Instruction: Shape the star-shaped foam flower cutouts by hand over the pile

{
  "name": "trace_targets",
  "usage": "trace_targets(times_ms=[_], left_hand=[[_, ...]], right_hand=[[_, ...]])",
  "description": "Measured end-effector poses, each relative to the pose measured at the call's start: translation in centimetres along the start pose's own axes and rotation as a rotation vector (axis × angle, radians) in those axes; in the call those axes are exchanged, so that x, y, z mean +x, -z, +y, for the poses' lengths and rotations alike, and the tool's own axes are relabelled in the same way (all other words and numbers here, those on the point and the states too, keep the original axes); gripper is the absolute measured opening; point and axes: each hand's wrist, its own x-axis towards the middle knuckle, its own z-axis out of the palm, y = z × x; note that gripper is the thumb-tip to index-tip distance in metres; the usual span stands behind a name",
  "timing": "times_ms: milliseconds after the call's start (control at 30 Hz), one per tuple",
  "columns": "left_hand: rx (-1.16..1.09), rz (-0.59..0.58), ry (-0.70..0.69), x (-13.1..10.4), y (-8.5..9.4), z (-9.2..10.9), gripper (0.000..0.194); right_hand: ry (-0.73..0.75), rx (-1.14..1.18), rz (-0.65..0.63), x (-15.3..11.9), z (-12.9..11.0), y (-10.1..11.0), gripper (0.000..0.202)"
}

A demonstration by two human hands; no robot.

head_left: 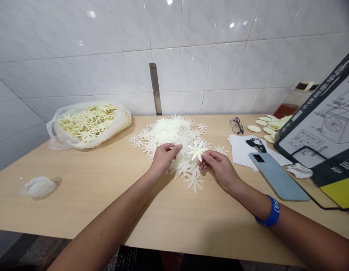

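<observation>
My right hand [219,168] pinches the edge of a pale cream artificial flower [197,150] with long pointed petals, held up over the pile. Left of it, my left hand [164,156] has thumb and fingertips pressed together; whatever is between them, if anything, I cannot make out. Beneath and behind both hands lies a heaped pile of similar white flower cutouts [170,131], with loose ones around its edges. One flower cutout [194,182] lies flat at the near side of the pile.
An open plastic bag [125,114] of yellowish flower cutouts stands back left; a small clear bag [39,187] of white material lies nearer. At right are eyeglasses [237,125], white paper [242,150], a phone [278,177], leaf-shaped pieces [254,128], a jar [289,99] and a large printed box [326,124].
</observation>
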Motion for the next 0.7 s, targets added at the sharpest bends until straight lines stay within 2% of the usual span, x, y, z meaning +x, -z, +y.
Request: trace_targets(times_ms=[100, 267, 367, 533, 700], left_hand=[[-0.045, -0.009, 0.035, -0.13, -0.18, 0.18, 0.036], [-0.158, -0.055, 0.007, -0.20, -0.49, 0.09, 0.034], [-0.086, -0.032, -0.018, -0.21, -0.46, -0.01, 0.034], [0.121, 0.018, -0.031, -0.43, -0.25, 0.35, 0.029], [0.177, 0.036, -0.067, -0.47, -0.15, 0.39, 0.027]], right_hand=[[-0.007, 0.060, -0.007, -0.04, 0.06, 0.08, 0.027], [0.042, 0.296, 0.036, 0.00, -0.02, 0.39, 0.021], [0.033, 0.301, 0.054, 0.09, -0.04, 0.47, 0.022], [0.005, 0.269, 0.011, 0.14, 0.09, 0.35, 0.021], [-0.010, 0.207, 0.023, 0.07, 0.20, 0.36, 0.023]])
